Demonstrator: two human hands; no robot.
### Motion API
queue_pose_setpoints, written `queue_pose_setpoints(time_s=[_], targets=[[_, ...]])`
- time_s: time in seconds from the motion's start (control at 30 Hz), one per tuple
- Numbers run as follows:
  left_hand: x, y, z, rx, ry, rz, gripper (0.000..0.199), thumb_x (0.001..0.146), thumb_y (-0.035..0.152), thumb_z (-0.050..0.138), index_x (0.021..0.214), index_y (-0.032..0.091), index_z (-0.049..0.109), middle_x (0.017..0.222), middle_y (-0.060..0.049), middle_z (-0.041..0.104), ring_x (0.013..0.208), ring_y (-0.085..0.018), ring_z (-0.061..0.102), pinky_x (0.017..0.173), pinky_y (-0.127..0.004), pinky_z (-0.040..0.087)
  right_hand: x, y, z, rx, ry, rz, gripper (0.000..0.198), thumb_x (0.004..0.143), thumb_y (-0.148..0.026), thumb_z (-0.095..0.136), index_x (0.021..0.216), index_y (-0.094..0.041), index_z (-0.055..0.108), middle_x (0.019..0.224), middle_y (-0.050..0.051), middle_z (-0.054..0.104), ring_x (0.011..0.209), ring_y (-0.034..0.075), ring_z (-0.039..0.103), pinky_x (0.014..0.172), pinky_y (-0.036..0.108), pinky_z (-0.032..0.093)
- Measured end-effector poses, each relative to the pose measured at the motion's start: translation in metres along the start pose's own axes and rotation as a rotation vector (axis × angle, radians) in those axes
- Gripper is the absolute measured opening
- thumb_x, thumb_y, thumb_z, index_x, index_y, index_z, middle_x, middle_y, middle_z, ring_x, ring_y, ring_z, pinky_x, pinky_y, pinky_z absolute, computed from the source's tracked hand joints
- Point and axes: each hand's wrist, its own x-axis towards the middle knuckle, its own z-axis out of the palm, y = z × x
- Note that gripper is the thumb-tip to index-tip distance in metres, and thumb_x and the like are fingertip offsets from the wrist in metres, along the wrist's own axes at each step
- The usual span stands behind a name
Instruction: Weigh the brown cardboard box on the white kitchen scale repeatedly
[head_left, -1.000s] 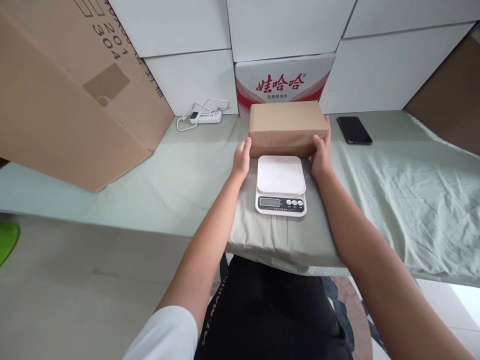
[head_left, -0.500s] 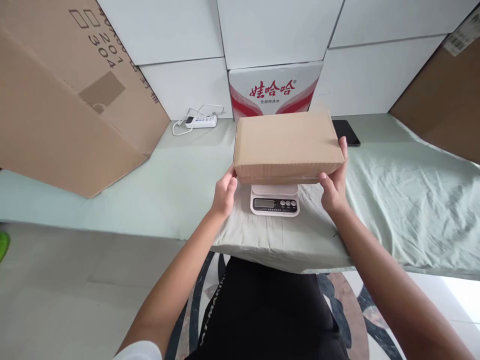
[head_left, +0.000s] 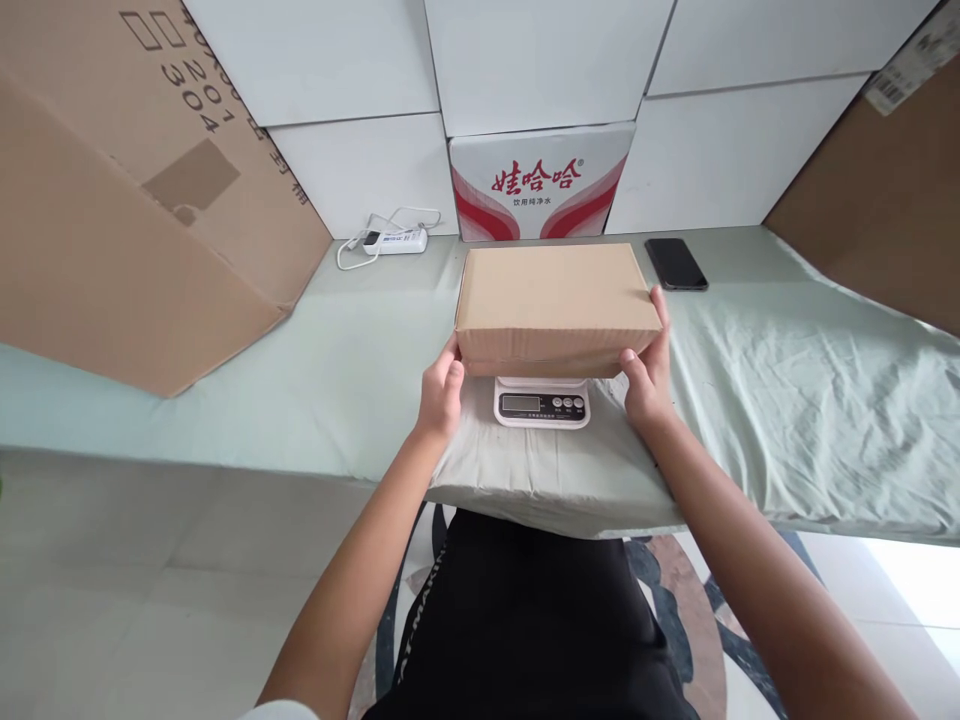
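Observation:
A closed brown cardboard box (head_left: 555,290) is over a small white kitchen scale (head_left: 541,421) and hides its weighing plate. Only the scale's front, with a display and buttons, shows. At the box's left front corner is my left hand (head_left: 441,395), its fingers closed on the side. My right hand (head_left: 646,382) grips the right end, thumb at the front corner and fingers along the side. I cannot tell whether the box's full weight rests on the scale.
Behind stands a white and red carton (head_left: 540,190) against white panels. A black phone (head_left: 676,264) lies at back right, a white power strip with a cable (head_left: 397,241) at back left. Large cardboard sheets (head_left: 150,230) flank the cloth-covered surface (head_left: 360,400).
The box has come down lower over the scale, and its top looks more level. Both hands moved with it. More of the phone and the carton now shows.

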Motion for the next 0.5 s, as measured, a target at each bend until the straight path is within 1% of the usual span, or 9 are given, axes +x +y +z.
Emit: queue_pose_setpoints(time_s=[0.17, 0.23, 0.37, 0.5], targets=[[-0.0011, 0.0008, 0.0004, 0.0, 0.01, 0.019, 0.074, 0.106, 0.079, 0.044, 0.152, 0.027, 0.07, 0.155, -0.013, 0.077, 0.152, -0.035, 0.068, 0.128, -0.048, 0.055, 0.0004, 0.0021, -0.0009, -0.002, -0.014, -0.029, 0.099, 0.087, -0.089, 0.065, 0.172, -0.046, 0.04, 0.184, 0.003, 0.042, 0.172, 0.044, 0.04, 0.142, 0.075, 0.031], [-0.0017, 0.0005, 0.0004, 0.002, 0.016, 0.024, 0.074, 0.106, 0.079, 0.044, 0.152, 0.026, 0.07, 0.154, -0.013, 0.077, 0.151, -0.035, 0.069, 0.127, -0.048, 0.055, 0.0, 0.0011, -0.002, -0.015, -0.017, -0.033, 0.1, 0.088, -0.089, 0.065, 0.173, -0.044, 0.039, 0.184, 0.005, 0.042, 0.172, 0.045, 0.039, 0.143, 0.076, 0.029], [-0.0022, -0.0005, -0.0001, 0.01, 0.016, 0.022, 0.078, 0.106, 0.08, 0.044, 0.154, 0.023, 0.068, 0.157, -0.014, 0.075, 0.152, -0.036, 0.067, 0.128, -0.049, 0.055, -0.0011, -0.002, -0.0043, -0.045, -0.025, -0.057, 0.098, 0.093, -0.086, 0.063, 0.175, -0.039, 0.036, 0.184, 0.007, 0.041, 0.175, 0.046, 0.032, 0.145, 0.076, 0.023], [-0.0018, -0.0019, -0.0008, 0.022, 0.016, 0.036, 0.078, 0.106, 0.079, 0.043, 0.155, 0.024, 0.067, 0.159, -0.014, 0.074, 0.154, -0.035, 0.066, 0.129, -0.049, 0.054, -0.0017, -0.0024, -0.0043, -0.046, -0.025, -0.068, 0.096, 0.095, -0.085, 0.061, 0.176, -0.041, 0.035, 0.184, 0.006, 0.041, 0.176, 0.045, 0.032, 0.145, 0.076, 0.023]])
